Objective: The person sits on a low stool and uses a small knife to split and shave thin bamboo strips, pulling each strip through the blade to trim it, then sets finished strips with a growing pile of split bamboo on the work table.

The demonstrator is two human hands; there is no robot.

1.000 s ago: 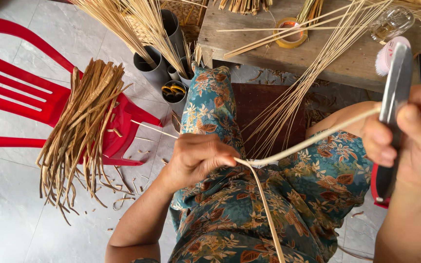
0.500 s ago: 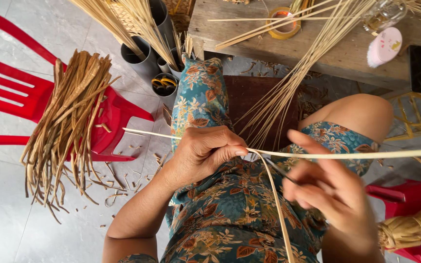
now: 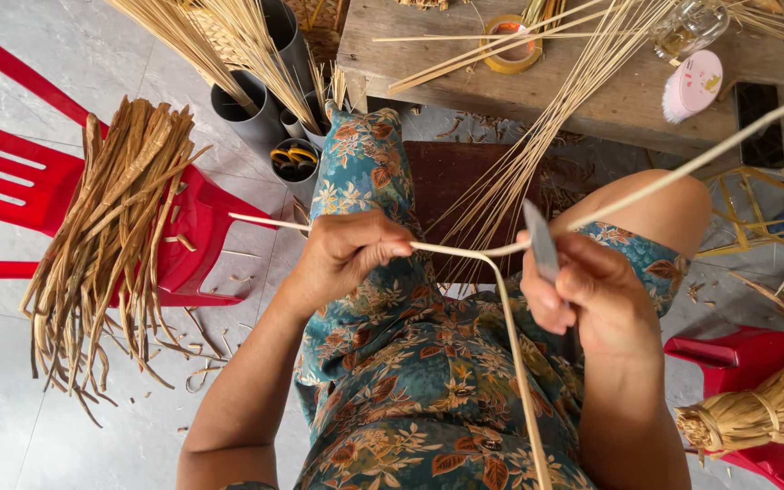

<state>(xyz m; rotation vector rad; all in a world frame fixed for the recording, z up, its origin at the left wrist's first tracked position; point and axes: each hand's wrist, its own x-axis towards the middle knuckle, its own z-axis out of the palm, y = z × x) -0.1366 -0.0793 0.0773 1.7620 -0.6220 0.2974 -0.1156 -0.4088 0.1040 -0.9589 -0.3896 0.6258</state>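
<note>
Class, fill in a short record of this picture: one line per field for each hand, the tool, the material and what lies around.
Left hand: pinches a pale cane strip
Right hand: holds a knife blade upright against the strip
Strip: splits at the blade, one strand falling over the lap
Chair: red, carries a bundle of brown strips
Bench: wooden, with tape roll and brush

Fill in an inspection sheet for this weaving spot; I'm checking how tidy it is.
Surface: wooden bench, pale strips across it.
Job's things: thin cane strip, split in two at the grey blade.
Clutter: tape roll, pink brush, shavings on the tile floor.
Hands: left hand pinches the strip; right hand grips the blade.
Cables: nothing seen.
Surroundings: red chair bearing a brown strip bundle, grey tubes.
</note>
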